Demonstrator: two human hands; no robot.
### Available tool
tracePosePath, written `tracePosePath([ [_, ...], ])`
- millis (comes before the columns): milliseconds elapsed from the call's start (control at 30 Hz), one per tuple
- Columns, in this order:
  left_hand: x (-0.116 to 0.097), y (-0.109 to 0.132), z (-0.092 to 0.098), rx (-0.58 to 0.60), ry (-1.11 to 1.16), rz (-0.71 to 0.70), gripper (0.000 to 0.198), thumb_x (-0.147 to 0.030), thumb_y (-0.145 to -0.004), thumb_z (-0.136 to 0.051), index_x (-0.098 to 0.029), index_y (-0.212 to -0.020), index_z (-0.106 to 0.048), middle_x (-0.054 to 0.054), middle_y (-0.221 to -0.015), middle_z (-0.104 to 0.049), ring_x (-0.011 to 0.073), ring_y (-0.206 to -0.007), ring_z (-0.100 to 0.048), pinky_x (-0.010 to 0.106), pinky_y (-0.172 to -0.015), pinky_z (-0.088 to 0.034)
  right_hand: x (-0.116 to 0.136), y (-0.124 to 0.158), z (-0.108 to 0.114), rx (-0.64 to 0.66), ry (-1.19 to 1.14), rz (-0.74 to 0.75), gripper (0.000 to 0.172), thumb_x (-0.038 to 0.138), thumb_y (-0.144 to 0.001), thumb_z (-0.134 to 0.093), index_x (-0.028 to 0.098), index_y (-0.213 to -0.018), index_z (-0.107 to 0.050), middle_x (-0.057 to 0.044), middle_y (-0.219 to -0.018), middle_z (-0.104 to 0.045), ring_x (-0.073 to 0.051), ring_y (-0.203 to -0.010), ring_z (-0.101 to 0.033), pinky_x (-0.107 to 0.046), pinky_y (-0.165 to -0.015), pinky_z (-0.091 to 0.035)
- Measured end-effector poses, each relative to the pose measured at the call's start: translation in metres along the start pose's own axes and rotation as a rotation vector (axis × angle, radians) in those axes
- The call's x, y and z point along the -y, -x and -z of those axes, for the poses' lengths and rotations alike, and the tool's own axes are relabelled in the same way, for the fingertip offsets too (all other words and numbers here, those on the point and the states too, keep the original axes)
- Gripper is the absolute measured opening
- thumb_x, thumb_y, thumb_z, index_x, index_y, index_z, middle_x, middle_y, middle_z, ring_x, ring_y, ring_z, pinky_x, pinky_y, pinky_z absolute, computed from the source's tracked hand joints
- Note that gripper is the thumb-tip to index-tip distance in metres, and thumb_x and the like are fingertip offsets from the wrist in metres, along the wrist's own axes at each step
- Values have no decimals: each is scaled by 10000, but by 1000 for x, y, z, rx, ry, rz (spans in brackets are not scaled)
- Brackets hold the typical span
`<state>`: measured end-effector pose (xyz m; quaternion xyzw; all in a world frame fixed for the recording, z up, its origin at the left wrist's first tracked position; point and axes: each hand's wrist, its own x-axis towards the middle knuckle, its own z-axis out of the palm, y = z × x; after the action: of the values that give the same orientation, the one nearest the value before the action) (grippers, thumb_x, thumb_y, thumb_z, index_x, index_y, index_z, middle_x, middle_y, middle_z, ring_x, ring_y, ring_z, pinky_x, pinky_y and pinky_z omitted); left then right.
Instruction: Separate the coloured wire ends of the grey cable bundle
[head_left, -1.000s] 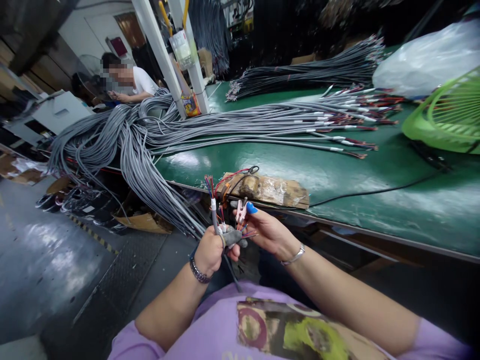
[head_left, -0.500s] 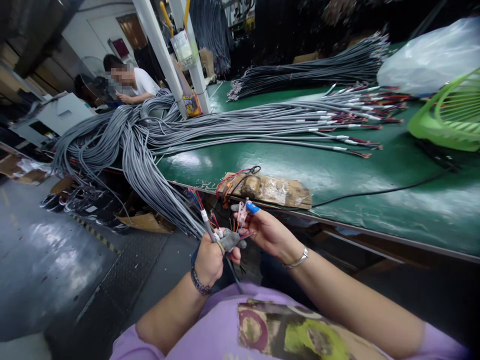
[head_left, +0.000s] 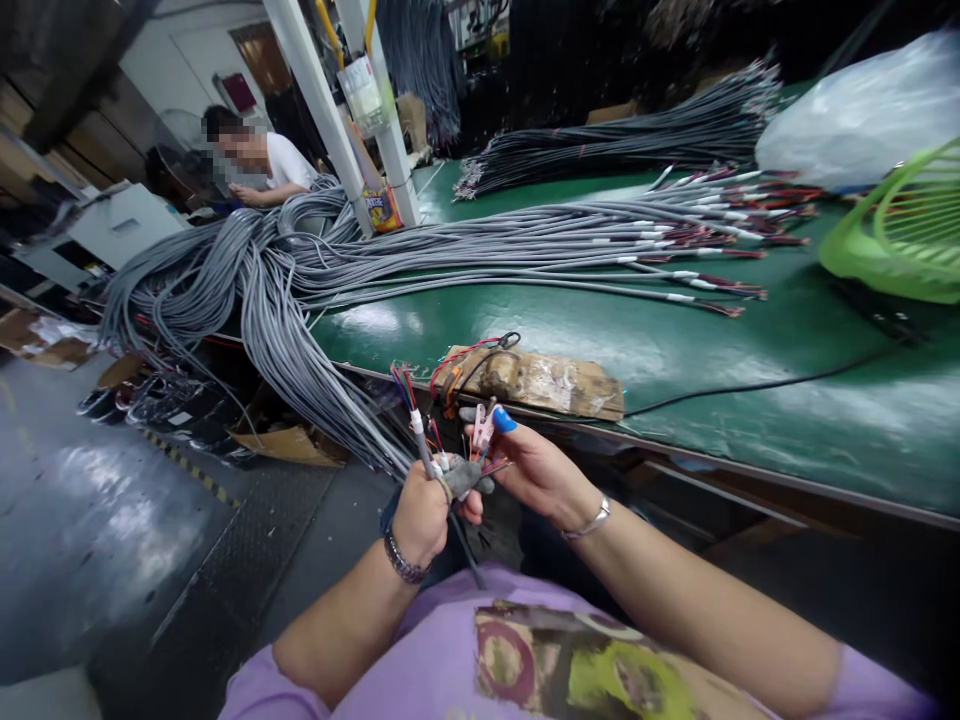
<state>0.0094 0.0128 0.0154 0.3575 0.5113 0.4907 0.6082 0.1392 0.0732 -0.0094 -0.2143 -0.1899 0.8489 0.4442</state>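
Note:
My left hand [head_left: 420, 512] is closed around the ends of a few grey cables [head_left: 417, 428], whose white sleeves and coloured wire tips stick up above my fist. A grey finger cover sits on one fingertip. My right hand [head_left: 529, 465] pinches thin coloured wires [head_left: 484, 430] between its fingers, right beside the left hand; its thumb tip wears a blue cover [head_left: 504, 420]. Both hands hover just below the near edge of the green table [head_left: 750, 400].
A large bundle of grey cables [head_left: 300, 280] drapes off the table's left edge. More cable bundles [head_left: 622, 140] lie at the back. A tape-wrapped block with red wires [head_left: 540, 380] sits at the near edge. A green fan [head_left: 900, 230] and a plastic bag [head_left: 847, 110] are right. A person [head_left: 262, 165] sits far left.
The cable end in my left hand tilted left, then came partly back upright. My right hand barely shifted.

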Motion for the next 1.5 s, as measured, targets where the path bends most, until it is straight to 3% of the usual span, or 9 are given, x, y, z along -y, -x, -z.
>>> tracePosePath([
  [133,1,6,2,-19,10,-28,322,-418,-671,-723,-127,-572,-626,6,-413,-567,92,-344,-486,204,-376,-410,2,2,-1,-4,-12,-33,315,489,-708,-737,188,-792,-700,-25,-737,-679,-131,-647,-574,-254,-589,-478],
  [333,4,15,3,-41,22,-117,316,-400,-695,-711,-136,-556,-607,8,-438,-583,94,-364,-501,208,-392,-415,5,5,-5,-13,128,29,222,363,-748,-730,169,-854,-706,-21,-734,-659,-108,-607,-541,-232,-561,-480],
  [600,1,10,-4,-72,25,-101,313,-419,-676,-713,-142,-578,-606,2,-442,-575,96,-379,-487,219,-401,-417,-7,0,4,-57,227,206,394,555,-718,-702,164,-764,-714,-51,-707,-660,-138,-621,-534,-267,-580,-461],
  [833,-1,5,-11,-70,26,-99,325,-418,-665,-715,-136,-549,-603,4,-431,-564,93,-375,-489,211,-400,-402,-4,-3,-1,36,119,79,414,578,-720,-688,184,-844,-706,-52,-706,-685,-169,-617,-577,-300,-578,-454],
  [1200,3,4,-10,-104,28,-65,351,-445,-634,-743,-132,-562,-601,3,-437,-572,92,-372,-497,208,-395,-405,-4,-4,-3,2,34,46,368,527,-729,-708,178,-846,-688,-36,-682,-682,-172,-631,-597,-307,-610,-454],
  [1400,4,9,-7,-96,-7,-114,370,-466,-682,-711,-140,-555,-591,10,-454,-583,91,-389,-498,208,-413,-412,-4,-2,-6,-22,-27,25,326,521,-734,-706,199,-729,-657,-12,-704,-670,-128,-601,-552,-270,-608,-453],
  [1500,9,13,-4,-81,-34,-134,360,-466,-702,-698,-147,-573,-592,14,-468,-598,98,-400,-509,221,-438,-431,-4,0,-6,-28,4,30,277,473,-739,-717,202,-762,-667,-16,-737,-671,-128,-611,-545,-267,-594,-446],
])
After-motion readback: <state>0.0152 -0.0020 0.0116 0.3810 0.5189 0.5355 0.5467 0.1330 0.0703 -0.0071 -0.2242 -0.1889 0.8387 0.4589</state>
